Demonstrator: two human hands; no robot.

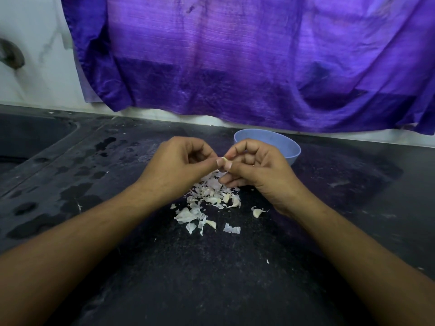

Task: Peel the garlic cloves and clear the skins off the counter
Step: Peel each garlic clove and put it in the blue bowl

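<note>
Your dark counter (235, 267) has wet patches at left, and skins swept that way may stick. The blue bowl (290, 147) stands behind, its inside hidden from you. The skin pile (209, 198) lies below, and cloves mixed in could be swept off. Your left hand (179, 165) and right hand (254, 170) curl, pinching one clove (223, 159) that may slip. I cannot tell how much skin it still has.

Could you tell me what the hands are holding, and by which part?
The left hand and right hand both pinch one garlic clove, each from its own side.
</note>
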